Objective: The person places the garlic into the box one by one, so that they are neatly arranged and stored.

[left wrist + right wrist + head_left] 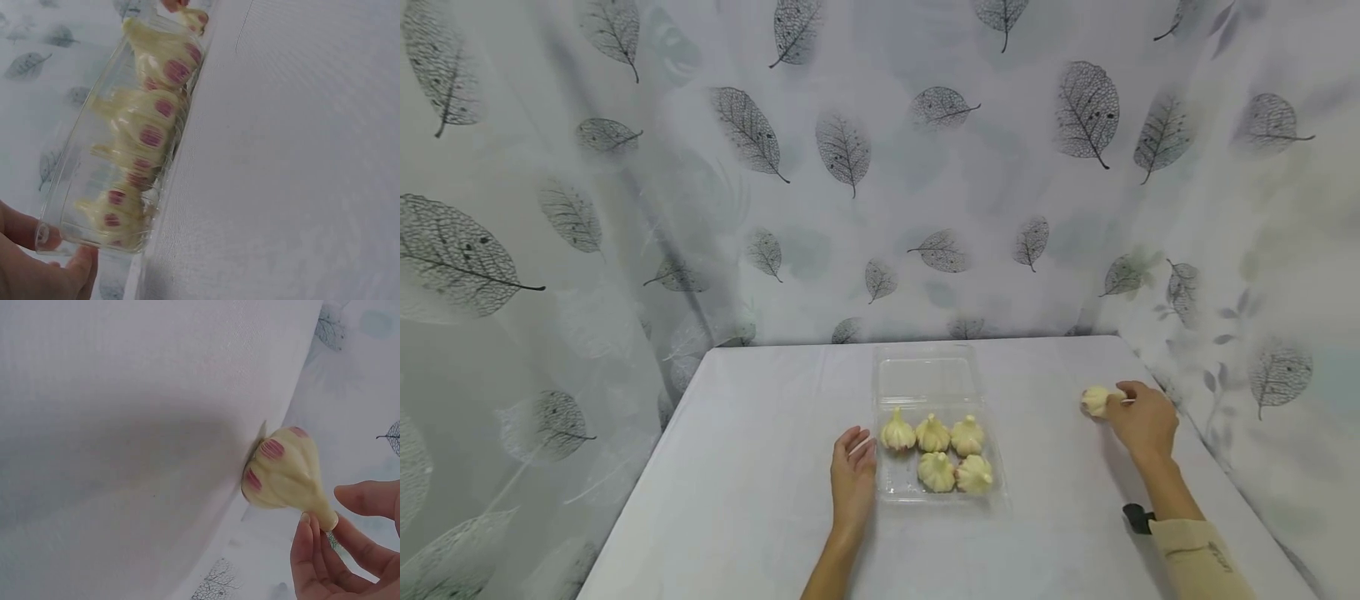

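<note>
A clear plastic box with its lid folded back holds several garlic bulbs, pale with pink patches; its front-left spot holds no bulb. At the box's left side rests my left hand, fingers loosely bent and fingertips touching the plastic near a corner of the box. Far to the right, another garlic bulb sits on the table. My right hand is at its stem; in the right wrist view the fingertips touch the stem, while the thumb stands slightly apart.
A white cloth covers the table. Behind it and at both sides hangs a pale curtain with a leaf print. A dark band piece shows at the right wrist beside a beige sleeve.
</note>
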The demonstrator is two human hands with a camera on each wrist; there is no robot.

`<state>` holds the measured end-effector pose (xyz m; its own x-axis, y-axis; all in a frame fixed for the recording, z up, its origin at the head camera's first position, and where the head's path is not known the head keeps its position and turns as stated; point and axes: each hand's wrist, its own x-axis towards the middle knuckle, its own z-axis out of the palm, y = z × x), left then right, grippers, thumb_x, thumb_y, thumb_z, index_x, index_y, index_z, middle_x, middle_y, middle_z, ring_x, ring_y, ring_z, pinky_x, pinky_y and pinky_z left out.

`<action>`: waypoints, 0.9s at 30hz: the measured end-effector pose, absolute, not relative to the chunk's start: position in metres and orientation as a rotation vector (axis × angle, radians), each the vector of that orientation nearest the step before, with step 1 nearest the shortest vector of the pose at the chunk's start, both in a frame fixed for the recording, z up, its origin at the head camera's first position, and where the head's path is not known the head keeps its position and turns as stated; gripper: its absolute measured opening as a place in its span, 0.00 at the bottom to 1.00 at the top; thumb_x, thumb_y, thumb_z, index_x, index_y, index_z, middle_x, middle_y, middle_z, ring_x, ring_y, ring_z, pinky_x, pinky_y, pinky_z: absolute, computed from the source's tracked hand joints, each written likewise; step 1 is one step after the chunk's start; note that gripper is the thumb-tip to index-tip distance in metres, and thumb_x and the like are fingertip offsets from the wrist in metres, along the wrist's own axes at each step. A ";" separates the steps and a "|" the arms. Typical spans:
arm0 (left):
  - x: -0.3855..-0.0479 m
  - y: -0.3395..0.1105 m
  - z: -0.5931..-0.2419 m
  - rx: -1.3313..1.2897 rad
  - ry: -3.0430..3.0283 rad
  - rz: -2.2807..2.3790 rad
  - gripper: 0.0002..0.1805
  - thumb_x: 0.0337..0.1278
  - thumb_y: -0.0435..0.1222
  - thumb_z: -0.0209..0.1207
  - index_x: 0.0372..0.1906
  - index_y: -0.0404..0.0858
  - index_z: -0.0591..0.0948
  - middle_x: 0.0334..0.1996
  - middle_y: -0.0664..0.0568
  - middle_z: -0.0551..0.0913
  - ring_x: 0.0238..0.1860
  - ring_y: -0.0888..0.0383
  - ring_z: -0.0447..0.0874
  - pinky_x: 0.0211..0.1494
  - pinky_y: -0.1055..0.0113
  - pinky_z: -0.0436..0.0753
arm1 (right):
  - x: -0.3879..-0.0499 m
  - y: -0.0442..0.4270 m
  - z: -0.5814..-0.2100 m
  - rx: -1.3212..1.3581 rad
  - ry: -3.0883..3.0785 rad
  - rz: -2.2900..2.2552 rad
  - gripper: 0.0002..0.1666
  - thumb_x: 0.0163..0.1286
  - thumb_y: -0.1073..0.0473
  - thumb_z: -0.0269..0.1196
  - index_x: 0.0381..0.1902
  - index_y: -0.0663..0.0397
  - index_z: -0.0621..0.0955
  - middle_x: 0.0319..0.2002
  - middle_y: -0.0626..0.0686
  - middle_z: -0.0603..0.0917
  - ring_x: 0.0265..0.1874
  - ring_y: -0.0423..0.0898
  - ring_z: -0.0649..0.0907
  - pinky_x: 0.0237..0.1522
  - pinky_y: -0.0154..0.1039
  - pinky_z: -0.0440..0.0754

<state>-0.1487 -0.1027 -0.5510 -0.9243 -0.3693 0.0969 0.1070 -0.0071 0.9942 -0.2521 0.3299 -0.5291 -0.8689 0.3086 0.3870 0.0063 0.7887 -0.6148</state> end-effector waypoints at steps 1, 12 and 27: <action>-0.149 -0.102 -0.551 0.269 -1.944 -1.991 0.25 0.70 0.21 0.55 0.69 0.26 0.68 0.63 0.32 0.76 0.64 0.35 0.79 0.68 0.48 0.81 | -0.252 0.330 -0.529 -0.235 -2.496 0.865 0.19 0.69 0.63 0.61 0.52 0.71 0.84 0.44 0.72 0.86 0.41 0.69 0.84 0.43 0.68 0.78; -0.150 -0.102 -0.551 0.255 -1.928 -1.998 0.25 0.71 0.21 0.55 0.69 0.26 0.68 0.63 0.32 0.76 0.64 0.35 0.79 0.68 0.48 0.81 | -0.256 0.324 -0.535 -0.233 -2.422 0.862 0.13 0.68 0.65 0.63 0.45 0.69 0.87 0.38 0.68 0.89 0.37 0.65 0.86 0.40 0.61 0.78; -0.149 -0.102 -0.551 0.288 -1.947 -2.005 0.25 0.69 0.20 0.53 0.69 0.28 0.69 0.63 0.35 0.77 0.65 0.38 0.79 0.70 0.49 0.80 | -0.254 0.289 -0.512 -0.190 -2.357 0.894 0.12 0.67 0.64 0.66 0.46 0.66 0.88 0.36 0.66 0.89 0.35 0.61 0.86 0.37 0.53 0.77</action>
<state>-0.1495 -0.1024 -0.5507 -0.9250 -0.3709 0.0832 0.0941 -0.0114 0.9955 -0.2544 0.2894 -0.5121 -0.8071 0.3312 0.4887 -0.0762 0.7624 -0.6426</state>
